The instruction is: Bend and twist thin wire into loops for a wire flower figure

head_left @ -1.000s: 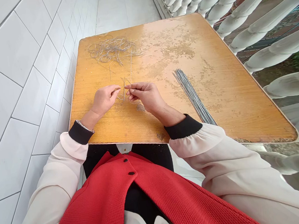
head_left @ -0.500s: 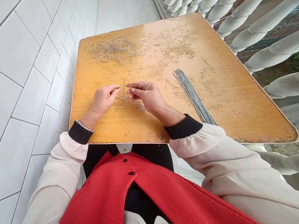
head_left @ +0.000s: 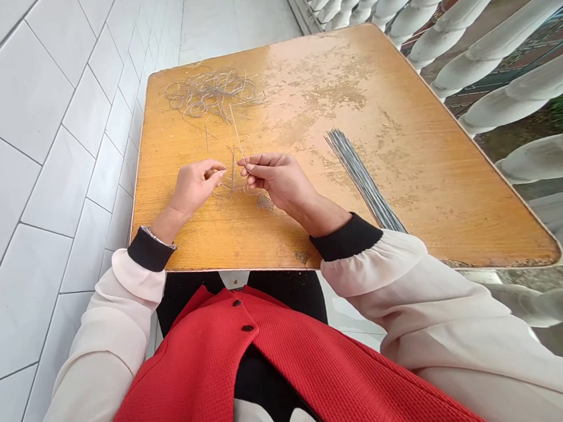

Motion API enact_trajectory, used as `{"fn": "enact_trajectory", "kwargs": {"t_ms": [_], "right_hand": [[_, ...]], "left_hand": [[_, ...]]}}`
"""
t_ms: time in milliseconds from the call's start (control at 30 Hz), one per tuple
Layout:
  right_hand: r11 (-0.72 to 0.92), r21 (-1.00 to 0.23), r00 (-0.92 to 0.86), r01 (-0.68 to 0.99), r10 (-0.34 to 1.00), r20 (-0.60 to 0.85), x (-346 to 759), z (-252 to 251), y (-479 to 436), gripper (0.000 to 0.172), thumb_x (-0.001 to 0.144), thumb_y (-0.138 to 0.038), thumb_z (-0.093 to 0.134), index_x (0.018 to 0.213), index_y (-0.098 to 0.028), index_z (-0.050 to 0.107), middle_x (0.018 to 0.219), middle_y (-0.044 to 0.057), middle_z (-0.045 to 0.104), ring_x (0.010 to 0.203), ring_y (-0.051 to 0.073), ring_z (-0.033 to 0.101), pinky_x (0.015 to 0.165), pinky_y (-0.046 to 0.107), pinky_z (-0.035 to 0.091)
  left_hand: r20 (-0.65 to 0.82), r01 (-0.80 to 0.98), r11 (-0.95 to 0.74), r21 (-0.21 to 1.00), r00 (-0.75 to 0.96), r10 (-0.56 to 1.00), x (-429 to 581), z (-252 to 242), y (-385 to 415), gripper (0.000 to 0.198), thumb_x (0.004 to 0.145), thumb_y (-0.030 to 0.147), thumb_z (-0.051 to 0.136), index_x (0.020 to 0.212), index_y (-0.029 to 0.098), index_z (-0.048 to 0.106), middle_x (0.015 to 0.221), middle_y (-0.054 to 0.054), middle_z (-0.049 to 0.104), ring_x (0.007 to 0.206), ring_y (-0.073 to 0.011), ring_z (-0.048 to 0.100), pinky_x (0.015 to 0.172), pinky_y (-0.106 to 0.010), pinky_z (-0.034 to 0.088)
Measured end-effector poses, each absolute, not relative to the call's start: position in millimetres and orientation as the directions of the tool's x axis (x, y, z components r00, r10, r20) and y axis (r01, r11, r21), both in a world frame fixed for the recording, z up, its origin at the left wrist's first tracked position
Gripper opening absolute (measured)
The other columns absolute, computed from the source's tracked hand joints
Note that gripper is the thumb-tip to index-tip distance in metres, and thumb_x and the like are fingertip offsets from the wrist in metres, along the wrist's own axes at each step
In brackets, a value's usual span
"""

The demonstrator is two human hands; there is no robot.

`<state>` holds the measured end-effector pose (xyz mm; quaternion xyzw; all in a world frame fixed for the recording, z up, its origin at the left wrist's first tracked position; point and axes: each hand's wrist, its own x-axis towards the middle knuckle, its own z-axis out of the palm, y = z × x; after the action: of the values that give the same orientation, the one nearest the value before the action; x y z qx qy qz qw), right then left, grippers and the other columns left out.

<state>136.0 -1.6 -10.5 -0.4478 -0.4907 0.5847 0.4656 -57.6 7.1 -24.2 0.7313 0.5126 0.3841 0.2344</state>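
Note:
My right hand point(head_left: 281, 179) is closed in a pinch on a thin metal wire point(head_left: 236, 132), which rises from the fingertips towards the far side of the table. My left hand point(head_left: 197, 187) faces it from the left, thumb and forefinger pressed together. What sits between those left fingertips is too fine to make out. Between and just below the hands lie thin curved wire pieces point(head_left: 232, 186). Beyond them a tangled heap of wire point(head_left: 218, 90) rests on the table point(head_left: 462, 205).
To the right of my right hand lies a bundle of straight grey wires point(head_left: 365, 182). A white tiled wall point(head_left: 33, 197) runs along the left, and a white balustrade point(head_left: 501, 100) borders the right side. The tabletop is worn in patches.
The wire in my right hand has swung from leaning right to leaning left at its far end. Both hands stay nearly in place.

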Motion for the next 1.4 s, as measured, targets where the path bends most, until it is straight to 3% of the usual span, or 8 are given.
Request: {"fn": "enact_trajectory", "kwargs": {"t_ms": [167,433,667,767,933,1200,1300,1400], "right_hand": [[-0.106,-0.988,-0.179,-0.114,0.98,-0.084,137,-10,-2,0.008,0.08,-0.023,0.078,0.084,-0.017,0.074,0.074,0.001,0.067,0.054,0.008,0.053,0.054,0.022,0.049],[-0.14,-0.985,-0.208,-0.103,0.971,-0.116,135,-12,-5,0.008,0.082,-0.025,0.079,0.084,-0.017,0.076,0.08,0.003,0.073,0.056,0.007,0.058,0.053,0.019,0.049],[-0.124,-0.988,-0.227,-0.088,0.969,-0.102,132,-16,-5,0.016,0.083,-0.03,0.083,0.077,-0.018,0.074,0.071,0.003,0.071,0.058,0.01,0.063,0.061,0.024,0.056],[-0.142,-0.984,-0.231,-0.106,0.966,-0.114,132,-16,-4,0.013,0.084,-0.028,0.082,0.077,-0.018,0.075,0.072,0.003,0.072,0.058,0.01,0.064,0.063,0.025,0.058],[-0.159,-0.975,-0.24,-0.156,0.963,-0.119,131,-17,-5,0.01,0.082,-0.024,0.084,0.077,-0.017,0.078,0.069,0.002,0.071,0.055,0.009,0.063,0.058,0.022,0.058],[-0.194,-0.973,-0.273,-0.122,0.949,-0.155,124,-24,-7,0.016,0.075,-0.027,0.089,0.074,-0.016,0.077,0.066,0.002,0.071,0.055,0.009,0.063,0.055,0.02,0.057],[-0.197,-0.973,-0.263,-0.119,0.951,-0.16,123,-23,-7,0.016,0.076,-0.025,0.089,0.072,-0.016,0.076,0.066,0.002,0.071,0.055,0.009,0.063,0.054,0.019,0.056],[-0.189,-0.971,-0.253,-0.148,0.956,-0.147,125,-22,-6,0.017,0.076,-0.026,0.089,0.072,-0.016,0.075,0.066,0.002,0.071,0.055,0.009,0.063,0.055,0.019,0.056]], "left_hand": [[0.244,0.499,-0.307,0.81,0.191,0.951,-57,-22,7,0.012,0.087,0.023,0.065,0.078,0.018,0.071,0.059,0.002,0.066,0.052,-0.0071,0.056,0.053,-0.02,0.043],[0.11,0.413,-0.146,0.899,0.108,0.988,-56,-9,1,0.01,0.089,0.018,0.065,0.079,0.016,0.066,0.063,0.001,0.066,0.057,-0.0072,0.061,0.056,-0.019,0.049],[0.109,0.374,-0.165,0.913,0.167,0.98,-56,-15,3,0.015,0.092,0.022,0.064,0.078,0.017,0.064,0.062,0.001,0.065,0.056,-0.0072,0.06,0.056,-0.02,0.048],[0.176,0.438,-0.226,0.87,0.154,0.972,-55,-17,3,0.021,0.092,0.024,0.062,0.072,0.018,0.062,0.061,0.002,0.063,0.055,-0.0077,0.055,0.059,-0.023,0.047],[0.406,0.615,-0.443,0.652,0.21,0.889,-56,-17,0,0.015,0.093,0.018,0.059,0.082,0.019,0.07,0.084,-0.002,0.071,0.084,-0.0138,0.063,0.08,-0.027,0.049],[0.37,0.786,-0.52,0.334,0.399,0.839,-50,-17,-8,0.026,0.096,0.016,0.049,0.09,0.019,0.074,0.09,-0.008,0.071,0.09,-0.0215,0.063,0.081,-0.034,0.048],[0.386,0.772,-0.519,0.367,0.382,0.84,-50,-14,-8,0.025,0.097,0.018,0.051,0.088,0.018,0.074,0.09,-0.008,0.072,0.089,-0.0202,0.064,0.081,-0.033,0.048],[0.416,0.694,-0.486,0.532,0.285,0.863,-55,-12,-4,0.023,0.098,0.024,0.053,0.09,0.018,0.073,0.092,-0.006,0.074,0.088,-0.0162,0.065,0.084,-0.03,0.049]]}}
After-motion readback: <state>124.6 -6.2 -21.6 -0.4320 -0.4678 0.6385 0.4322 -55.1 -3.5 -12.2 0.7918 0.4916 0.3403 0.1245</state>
